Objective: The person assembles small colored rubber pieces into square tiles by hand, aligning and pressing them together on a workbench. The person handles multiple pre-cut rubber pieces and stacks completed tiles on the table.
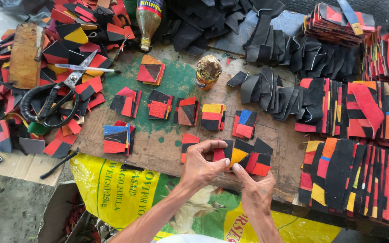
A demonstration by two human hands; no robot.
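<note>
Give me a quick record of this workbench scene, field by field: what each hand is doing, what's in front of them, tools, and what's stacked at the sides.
left hand: fingers pinching the patchwork piece from the left
right hand: thumb pressing the same piece from below
patchwork piece: black, red and orange patches, lying on the board
small stacks: a row of colourful squares behind the hands
scissors: left, on loose scraps
pen: beside the scissors
jar: middle of board, lid crusted
bottle: top, lying flat
black strips: curled, right of jar
sewn panels: piled right
yellow sack: below board
</note>
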